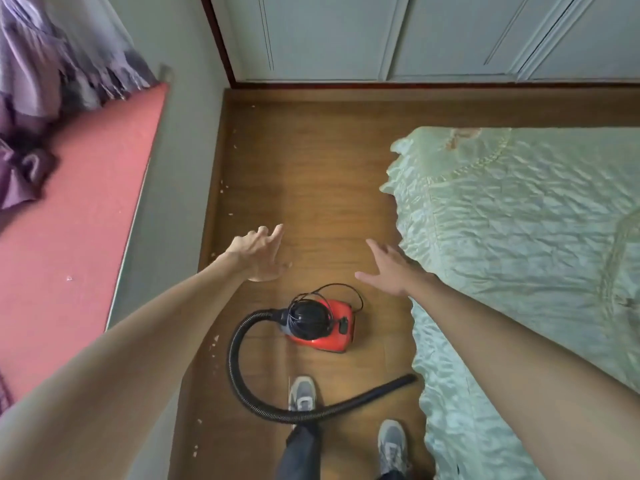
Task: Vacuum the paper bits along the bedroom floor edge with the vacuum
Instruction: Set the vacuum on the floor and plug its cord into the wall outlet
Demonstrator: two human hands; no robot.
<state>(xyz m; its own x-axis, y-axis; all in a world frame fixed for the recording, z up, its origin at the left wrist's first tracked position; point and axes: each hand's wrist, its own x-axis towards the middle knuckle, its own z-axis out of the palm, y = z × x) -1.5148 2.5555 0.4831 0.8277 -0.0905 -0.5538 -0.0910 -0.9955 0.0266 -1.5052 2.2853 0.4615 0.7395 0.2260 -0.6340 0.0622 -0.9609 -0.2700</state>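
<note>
Your left hand (pixel 258 254) and right hand (pixel 388 268): both spread wide, holding nothing. Vacuum (pixel 322 327) sits on the floor at their 6 o'clock. Paper bits (pixel 216 338) line the 9 o'clock edge.

the floor (pixel 311 168) is smooth brown wood with a soft sheen. the vacuum (pixel 320 325) has a glossy red plastic body and a black ribbed hose (pixel 233 362) — matt. at 3 o'clock the bedspread (pixel 519 237) is shiny, puckered pale-green cloth; at 9 o'clock the ledge (pixel 86 202) looks matt red; at 11 o'clock hangs the curtain (pixel 31 64) — purple cloth.
</note>
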